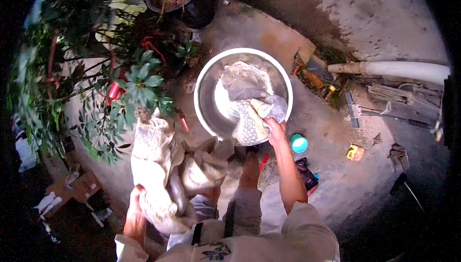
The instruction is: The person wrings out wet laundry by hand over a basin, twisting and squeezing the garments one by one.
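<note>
My right hand (276, 131) is closed on a bunched, pale patterned cloth (249, 122) at the near right rim of a large metal basin (204, 89). More of the cloth, in grey and dotted beige, lies inside the basin. On the left, my left hand (136, 199) grips a big crumpled cream-coloured fabric (156, 166), which hangs in front of my body and legs, outside the basin. Part of that hand is hidden behind the folds.
Leafy plants (139, 79) and a dark pot of soil (192, 10) stand at the upper left. Right of the basin are a teal cup (298, 143), a yellow packet (355, 152) and a white pipe (398, 70). A cardboard box (84, 187) sits lower left.
</note>
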A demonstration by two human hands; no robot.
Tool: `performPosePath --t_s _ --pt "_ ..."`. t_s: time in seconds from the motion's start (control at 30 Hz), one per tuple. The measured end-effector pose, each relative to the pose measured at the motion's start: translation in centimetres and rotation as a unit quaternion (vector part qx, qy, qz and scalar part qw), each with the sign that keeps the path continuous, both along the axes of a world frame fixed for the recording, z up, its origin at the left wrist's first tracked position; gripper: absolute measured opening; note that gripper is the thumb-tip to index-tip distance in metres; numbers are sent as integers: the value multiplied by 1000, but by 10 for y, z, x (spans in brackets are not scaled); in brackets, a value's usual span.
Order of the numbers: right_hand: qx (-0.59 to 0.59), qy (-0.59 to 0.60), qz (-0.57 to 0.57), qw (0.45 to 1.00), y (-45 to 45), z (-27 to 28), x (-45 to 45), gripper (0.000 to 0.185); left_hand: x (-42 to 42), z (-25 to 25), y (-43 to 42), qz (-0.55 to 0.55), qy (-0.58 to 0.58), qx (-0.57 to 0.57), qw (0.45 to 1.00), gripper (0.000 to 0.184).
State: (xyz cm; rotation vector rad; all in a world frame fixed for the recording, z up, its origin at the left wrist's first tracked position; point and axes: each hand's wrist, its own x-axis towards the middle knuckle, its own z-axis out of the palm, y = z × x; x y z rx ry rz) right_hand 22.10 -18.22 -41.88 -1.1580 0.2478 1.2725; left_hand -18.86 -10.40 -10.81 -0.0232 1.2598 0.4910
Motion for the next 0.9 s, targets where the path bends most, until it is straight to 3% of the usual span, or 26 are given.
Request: performPosePath --t_s 0.03,0.1,0.13,0.17,0.23,0.3,0.37,0.4,0.53,0.57,0.63,0.73,0.8,0.9 --pt "-9 6 9 1000 0 19 5 52 11 6 -3 -23 93 25 995 59" --pt "15 -32 -16 999 14 52 11 52 18 -4 5 -8 81 23 996 58" --pt "24 -60 -37 997 21 76 17 51 5 -35 6 -35 64 10 997 59" --pt "41 -1 -36 998 25 127 21 50 -26 -44 0 -62 37 -12 997 60" --pt "20 -18 -61 998 27 138 36 48 1 -29 6 -60 -4 -11 998 59" --pt "77 -56 -79 992 38 185 39 44 8 -23 14 -79 61 -8 995 51" --pt "156 -51 -55 985 55 267 38 45 -5 -35 18 -128 15 20 991 50" --pt "193 -59 -50 978 62 285 44 46 14 -11 21 -116 16 9 993 46" --pt "351 -8 -44 935 93 363 59 50 -15 -47 16 -138 4 43 990 41" --pt "412 10 -36 910 102 390 58 50 -13 -35 16 -141 0 48 989 41" --pt "408 -31 -55 911 125 428 65 46 4 -17 18 -135 7 58 989 40" --pt "515 -96 13 852 145 472 84 39 12 -3 19 -123 -14 55 991 49" --pt "553 -112 30 825 151 500 107 42 20 12 17 -114 -31 46 992 57" --pt "601 -113 72 788 150 547 143 44 24 14 14 -100 -41 63 992 55"
